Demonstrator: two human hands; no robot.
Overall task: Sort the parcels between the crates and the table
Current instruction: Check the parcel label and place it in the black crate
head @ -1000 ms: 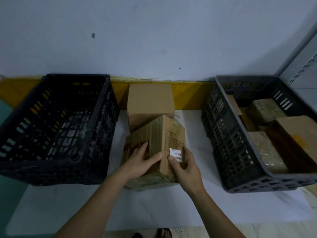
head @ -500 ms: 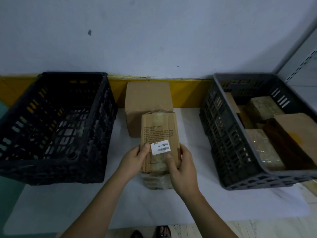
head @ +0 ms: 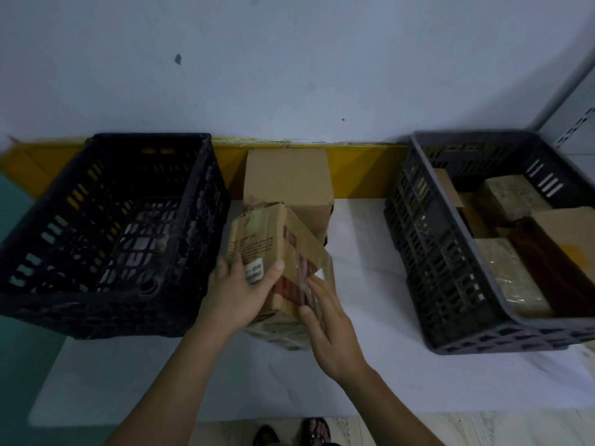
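Note:
A taped brown cardboard parcel (head: pixel 273 243) with red print and a white label is held tilted above the white table (head: pixel 370 375), between the two crates. My left hand (head: pixel 238 294) grips its left face, thumb beside the label. My right hand (head: pixel 325 320) touches its right side with straight fingers. Under it a clear-wrapped parcel (head: pixel 283 333) lies on the table. Behind stands a plain cardboard box (head: pixel 286 175). The black crate (head: pixel 106 320) on the left looks empty. The grey crate (head: pixel 450 284) on the right holds several wrapped parcels (head: pixel 512 284).
A yellow strip (head: pixel 363 169) runs along the wall behind the table. A grey shelf upright (head: pixel 576 101) rises at the far right. My feet in sandals (head: pixel 289 432) show below the table's front edge. Bare table surface lies in front of my hands.
The parcel has been turned in my hands, from upright with the label facing me to tilted left with its red-printed side up. My right hand's fingers have straightened along its side.

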